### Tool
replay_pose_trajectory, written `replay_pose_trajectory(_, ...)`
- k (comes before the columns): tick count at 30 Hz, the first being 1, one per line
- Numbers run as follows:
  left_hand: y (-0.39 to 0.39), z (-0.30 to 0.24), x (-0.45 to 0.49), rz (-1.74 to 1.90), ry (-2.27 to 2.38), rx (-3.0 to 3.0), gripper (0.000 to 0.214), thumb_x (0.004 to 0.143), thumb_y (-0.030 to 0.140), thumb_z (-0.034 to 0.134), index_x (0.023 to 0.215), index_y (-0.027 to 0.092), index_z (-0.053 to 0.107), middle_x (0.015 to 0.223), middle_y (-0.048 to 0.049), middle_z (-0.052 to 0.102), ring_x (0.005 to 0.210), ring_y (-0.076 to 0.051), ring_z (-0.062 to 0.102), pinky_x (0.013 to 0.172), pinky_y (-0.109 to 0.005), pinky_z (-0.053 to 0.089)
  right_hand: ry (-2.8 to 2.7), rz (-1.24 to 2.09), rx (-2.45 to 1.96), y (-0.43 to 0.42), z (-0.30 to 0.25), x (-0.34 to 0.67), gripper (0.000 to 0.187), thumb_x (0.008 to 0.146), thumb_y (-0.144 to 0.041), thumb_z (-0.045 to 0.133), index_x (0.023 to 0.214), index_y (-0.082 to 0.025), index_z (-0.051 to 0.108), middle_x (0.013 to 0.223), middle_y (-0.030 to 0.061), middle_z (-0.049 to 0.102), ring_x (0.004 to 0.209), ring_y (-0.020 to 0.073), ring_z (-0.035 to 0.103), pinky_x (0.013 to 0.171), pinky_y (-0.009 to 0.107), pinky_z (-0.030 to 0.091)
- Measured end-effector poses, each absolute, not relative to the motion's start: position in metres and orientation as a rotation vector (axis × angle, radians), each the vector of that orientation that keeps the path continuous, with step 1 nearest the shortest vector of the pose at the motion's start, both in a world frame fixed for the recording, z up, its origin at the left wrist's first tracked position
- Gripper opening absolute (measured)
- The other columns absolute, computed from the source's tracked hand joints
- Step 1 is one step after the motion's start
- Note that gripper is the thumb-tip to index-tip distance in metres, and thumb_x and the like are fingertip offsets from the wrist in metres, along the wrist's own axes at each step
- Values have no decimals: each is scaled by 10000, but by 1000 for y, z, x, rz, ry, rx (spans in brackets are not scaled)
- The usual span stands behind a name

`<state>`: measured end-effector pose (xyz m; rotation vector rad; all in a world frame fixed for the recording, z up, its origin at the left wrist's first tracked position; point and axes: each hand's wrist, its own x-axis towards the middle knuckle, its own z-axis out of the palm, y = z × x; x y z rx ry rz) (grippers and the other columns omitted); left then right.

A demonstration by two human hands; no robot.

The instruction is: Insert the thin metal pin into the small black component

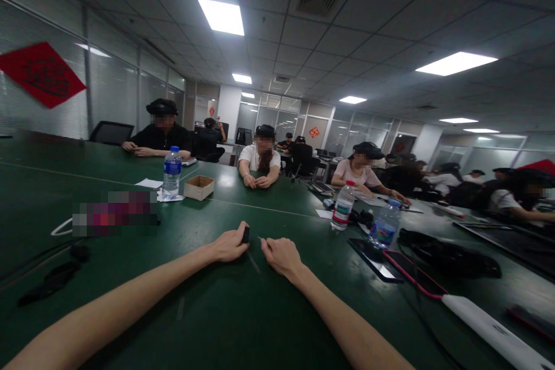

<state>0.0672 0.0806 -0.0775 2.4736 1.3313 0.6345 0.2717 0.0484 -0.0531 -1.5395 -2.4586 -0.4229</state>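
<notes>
My left hand (229, 245) is closed around a small black block-like object (245, 235), its thumb on top and the dark end facing right. Just across a narrow gap, my right hand (281, 255) is closed in a pinch. A tiny pale tip (259, 237) sticks out from its fingertips toward the left; its kind is too small to make out. Both hands are low over the green table (243, 312), and the black object and the pale tip are apart.
Left stand a blue-capped bottle (172, 176) and a small open box (199, 188). Right are a red-capped bottle (343, 206), another bottle (385, 224), phones (375, 260), a white power bank (494, 326) and a black bag (451, 253). Co-workers sit across the table.
</notes>
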Motion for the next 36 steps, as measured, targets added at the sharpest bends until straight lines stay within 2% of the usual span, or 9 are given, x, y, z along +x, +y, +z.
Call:
replay_pose_trajectory(3,82,-78,66,619,1297,2486,270,860,408,440,1045,223,371,843,-36,621,744,-202,606,637,-258,378,-2504,-404,-1496,50,-54,274,539,993,-429,232,759,-189,654,740,57,681,612,136,618,603,228,393)
replay_pose_trajectory(7,82,-77,65,616,1249,2549,230,843,382,487,1009,234,428,816,-15,628,705,-183,598,611,-239,367,-2557,-376,-1424,49,-54,272,479,990,-414,255,790,-187,626,746,46,669,604,128,598,588,223,357)
replay_pose_trajectory(12,82,-78,65,645,1196,2611,231,816,341,540,1007,230,473,817,-5,634,708,-169,597,604,-225,357,-2594,-391,-1292,47,-53,271,408,933,-547,357,996,-205,571,767,34,662,651,158,612,585,228,337)
replay_pose_trajectory(17,83,-80,65,687,1163,2669,278,808,456,584,942,216,536,831,-11,641,747,-176,607,611,-225,360,-2648,-395,-1218,45,-53,269,387,946,-526,359,1128,-218,508,828,45,677,686,167,629,600,231,348)
replay_pose_trajectory(23,82,-79,65,693,1170,2639,290,804,449,590,952,201,569,846,-20,652,756,-166,611,635,-221,383,-2665,-393,-1186,44,-53,270,349,939,-461,392,1147,-203,502,797,41,672,651,159,618,588,224,347)
replay_pose_trajectory(28,76,-74,67,716,1172,2625,323,804,468,567,973,193,559,795,-12,636,696,-155,594,582,-220,356,-2595,-408,-1254,46,-55,270,333,904,-395,438,1159,-192,507,785,38,670,642,161,618,569,223,330)
replay_pose_trajectory(36,76,-74,68,619,1237,2693,298,814,480,549,911,200,523,807,-22,633,718,-181,598,591,-236,345,-2675,-451,-1224,44,-53,269,303,898,-337,435,1158,-206,518,863,47,693,704,168,632,620,231,355)
